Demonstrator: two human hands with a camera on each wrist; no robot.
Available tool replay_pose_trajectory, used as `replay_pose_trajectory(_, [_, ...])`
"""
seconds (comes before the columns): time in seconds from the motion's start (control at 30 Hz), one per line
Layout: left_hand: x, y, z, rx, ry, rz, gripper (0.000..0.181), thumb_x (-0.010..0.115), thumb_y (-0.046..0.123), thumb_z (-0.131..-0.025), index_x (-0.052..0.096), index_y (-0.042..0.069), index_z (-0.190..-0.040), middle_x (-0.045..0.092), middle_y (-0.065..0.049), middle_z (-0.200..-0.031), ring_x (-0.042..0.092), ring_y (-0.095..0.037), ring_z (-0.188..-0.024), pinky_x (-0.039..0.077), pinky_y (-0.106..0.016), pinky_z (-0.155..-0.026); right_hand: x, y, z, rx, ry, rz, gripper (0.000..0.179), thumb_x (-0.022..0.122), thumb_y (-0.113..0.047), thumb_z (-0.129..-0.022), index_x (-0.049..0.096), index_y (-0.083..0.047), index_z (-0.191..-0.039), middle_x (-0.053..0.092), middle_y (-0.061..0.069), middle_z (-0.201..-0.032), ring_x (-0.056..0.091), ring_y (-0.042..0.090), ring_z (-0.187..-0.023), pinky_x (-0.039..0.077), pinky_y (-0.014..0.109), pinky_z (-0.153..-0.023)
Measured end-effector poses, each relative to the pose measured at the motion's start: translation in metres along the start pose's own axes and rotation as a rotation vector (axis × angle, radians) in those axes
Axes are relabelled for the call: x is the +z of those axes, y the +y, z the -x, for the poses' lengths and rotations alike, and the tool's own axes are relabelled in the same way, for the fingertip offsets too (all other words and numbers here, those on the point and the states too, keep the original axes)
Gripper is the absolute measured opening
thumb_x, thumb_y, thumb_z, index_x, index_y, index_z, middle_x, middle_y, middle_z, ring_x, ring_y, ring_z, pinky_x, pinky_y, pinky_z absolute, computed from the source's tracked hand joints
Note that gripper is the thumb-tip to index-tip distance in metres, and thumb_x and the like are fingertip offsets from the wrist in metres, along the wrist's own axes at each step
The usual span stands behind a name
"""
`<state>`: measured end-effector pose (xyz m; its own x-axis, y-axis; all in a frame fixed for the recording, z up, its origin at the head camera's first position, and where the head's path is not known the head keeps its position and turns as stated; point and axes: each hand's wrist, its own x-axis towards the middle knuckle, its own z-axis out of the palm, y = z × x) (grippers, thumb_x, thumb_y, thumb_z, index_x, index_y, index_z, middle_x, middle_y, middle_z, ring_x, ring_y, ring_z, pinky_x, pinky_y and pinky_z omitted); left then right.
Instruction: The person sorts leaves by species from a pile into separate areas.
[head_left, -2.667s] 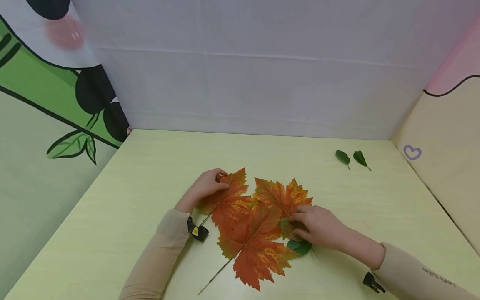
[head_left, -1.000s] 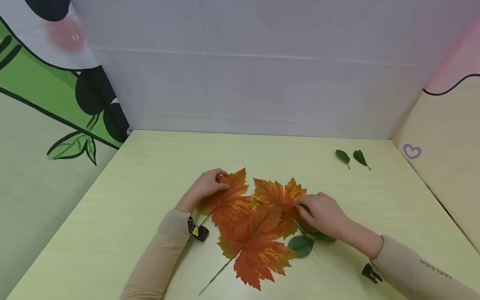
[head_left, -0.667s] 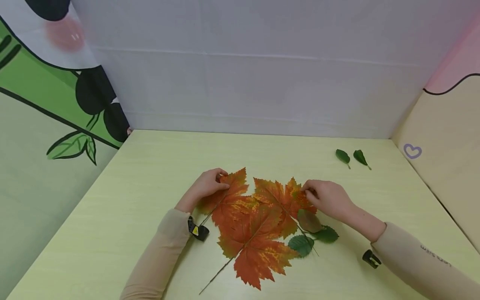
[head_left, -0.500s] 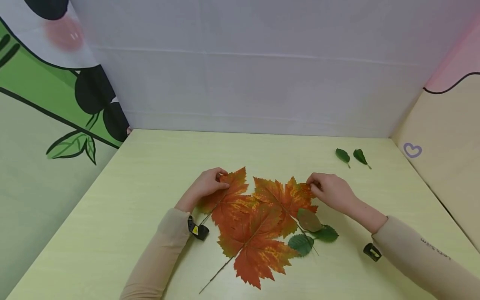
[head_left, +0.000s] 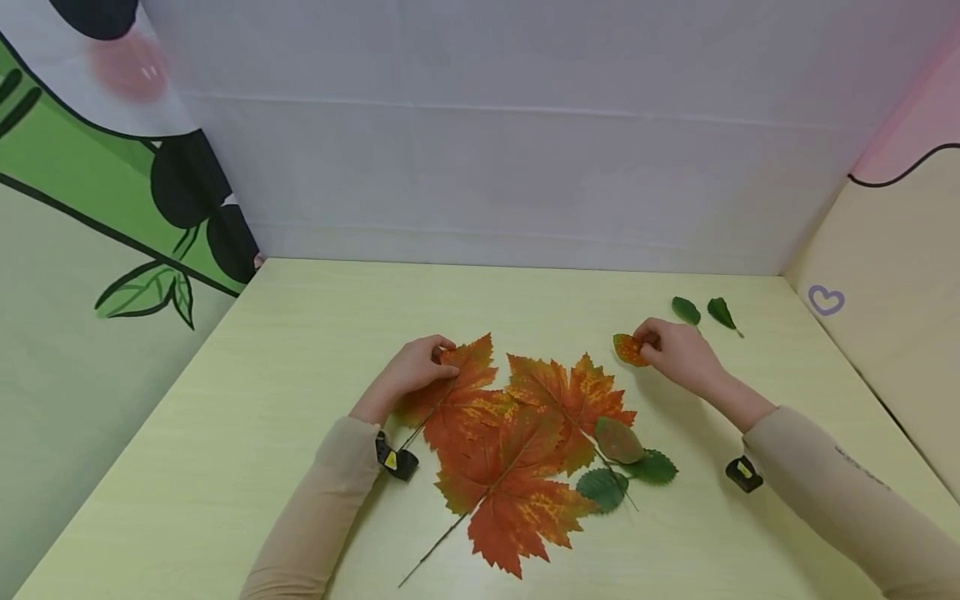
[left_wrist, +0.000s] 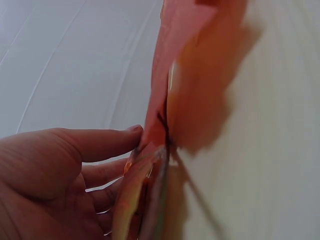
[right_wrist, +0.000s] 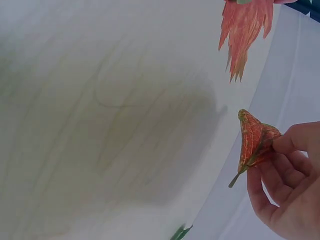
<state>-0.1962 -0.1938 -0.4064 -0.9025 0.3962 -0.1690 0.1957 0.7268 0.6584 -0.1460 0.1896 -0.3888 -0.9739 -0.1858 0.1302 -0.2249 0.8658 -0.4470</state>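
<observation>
A pale yellow table [head_left: 225,467] meets a whitish backdrop [head_left: 510,183] along its far edge as a person in tan sleeves [head_left: 315,508] handles leaves. Midway between the surface's left and right edges, a jagged front orange leaf [head_left: 517,508] overlaps the left orange leaf [head_left: 465,400] and the right orange leaf [head_left: 562,400]. The left hand [head_left: 416,367], on the left-edge side, holds the left orange leaf between thumb and fingers. The right hand [head_left: 678,350], toward the far right corner, keeps a narrow pinch of thumb and fingertips. Beside the right orange leaf, toward the right edge, lie a brownish-green leaf [head_left: 619,440] and two larger green leaves [head_left: 655,467]. Two small green leaves [head_left: 686,310] lie slightly apart near the far right corner, just beyond the right hand. In that hand's pinch, a small orange leaf [head_left: 627,350] is raised above the surface, between the right orange leaf and the far edge.
</observation>
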Motion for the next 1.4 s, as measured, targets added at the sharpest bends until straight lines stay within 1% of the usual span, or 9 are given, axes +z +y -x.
replay_pose_trajectory(0.13, [0.000,-0.001,0.000,0.005,0.002,-0.007,0.042,0.063,0.019,-0.085,0.052,0.004,-0.123,0.058,-0.013,-0.105,0.054,-0.024,-0.091,0.044,-0.038,-0.081,0.001,0.007,-0.005,0.019,0.006,-0.016,0.022,0.049,-0.003,-0.084,0.062,0.001,-0.100,0.065,0.015,-0.090,0.054,0.018,-0.066,0.042,0.030,-0.060])
replay_pose_trajectory(0.33, [0.001,-0.001,-0.001,0.001,0.003,-0.009,0.042,0.063,0.019,-0.085,0.052,0.004,-0.123,0.059,-0.012,-0.105,0.055,-0.023,-0.091,0.044,-0.038,-0.081,0.002,0.015,-0.012,0.043,0.034,-0.041,0.023,0.047,-0.004,-0.085,0.061,0.002,-0.102,0.065,0.018,-0.091,0.056,0.022,-0.067,0.042,0.031,-0.059])
replay_pose_trajectory(0.4, [0.001,-0.001,-0.001,-0.001,0.003,-0.006,0.042,0.064,0.019,-0.085,0.052,0.005,-0.123,0.059,-0.012,-0.105,0.055,-0.024,-0.092,0.044,-0.038,-0.081,0.003,0.018,-0.014,0.052,0.043,-0.043,0.023,0.047,-0.005,-0.086,0.061,0.003,-0.103,0.065,0.018,-0.091,0.057,0.023,-0.071,0.043,0.031,-0.060])
replay_pose_trajectory(0.57, [0.001,-0.002,-0.002,0.002,0.002,-0.006,0.042,0.063,0.019,-0.085,0.052,0.004,-0.123,0.059,-0.013,-0.106,0.055,-0.024,-0.092,0.044,-0.038,-0.081,0.003,0.025,-0.013,0.065,0.046,-0.060,0.022,0.048,-0.006,-0.087,0.060,0.003,-0.103,0.064,0.019,-0.092,0.058,0.025,-0.074,0.044,0.033,-0.063])
replay_pose_trajectory(0.77, [0.001,0.000,-0.001,0.001,0.002,-0.004,0.042,0.064,0.019,-0.085,0.052,0.004,-0.123,0.059,-0.013,-0.107,0.055,-0.024,-0.093,0.044,-0.039,-0.082,-0.002,0.037,-0.004,0.114,0.078,-0.071,0.021,0.050,-0.010,-0.090,0.059,0.004,-0.104,0.063,0.020,-0.095,0.058,0.030,-0.081,0.047,0.041,-0.069])
replay_pose_trajectory(0.97, [0.001,-0.001,-0.002,-0.001,0.002,-0.008,0.042,0.063,0.019,-0.085,0.053,0.004,-0.123,0.058,-0.013,-0.105,0.054,-0.024,-0.091,0.044,-0.039,-0.081,-0.012,0.053,0.007,0.173,0.103,-0.052,0.024,0.048,-0.012,-0.090,0.058,0.004,-0.104,0.062,0.022,-0.094,0.058,0.031,-0.078,0.046,0.037,-0.064])
replay_pose_trajectory(1.13, [0.002,-0.002,-0.002,-0.002,-0.001,-0.007,0.042,0.063,0.019,-0.085,0.052,0.004,-0.123,0.058,-0.013,-0.105,0.054,-0.023,-0.091,0.044,-0.038,-0.081,-0.019,0.065,0.017,0.212,0.104,-0.053,0.025,0.048,-0.012,-0.089,0.056,0.006,-0.105,0.061,0.025,-0.096,0.058,0.037,-0.084,0.048,0.042,-0.067])
replay_pose_trajectory(1.2, [0.002,-0.002,-0.002,-0.001,0.000,-0.006,0.042,0.063,0.019,-0.085,0.052,0.004,-0.123,0.058,-0.013,-0.106,0.054,-0.024,-0.091,0.044,-0.038,-0.081,-0.022,0.070,0.020,0.223,0.112,-0.050,0.025,0.048,-0.012,-0.089,0.056,0.006,-0.105,0.061,0.025,-0.096,0.058,0.037,-0.085,0.048,0.041,-0.066])
replay_pose_trajectory(1.4, [0.001,-0.001,-0.001,0.001,0.005,-0.003,0.042,0.063,0.019,-0.085,0.052,0.004,-0.123,0.058,-0.013,-0.107,0.055,-0.024,-0.093,0.044,-0.039,-0.081,-0.029,0.088,0.028,0.262,0.143,-0.026,0.026,0.048,-0.014,-0.089,0.057,0.006,-0.103,0.062,0.024,-0.094,0.058,0.036,-0.081,0.043,0.030,-0.059])
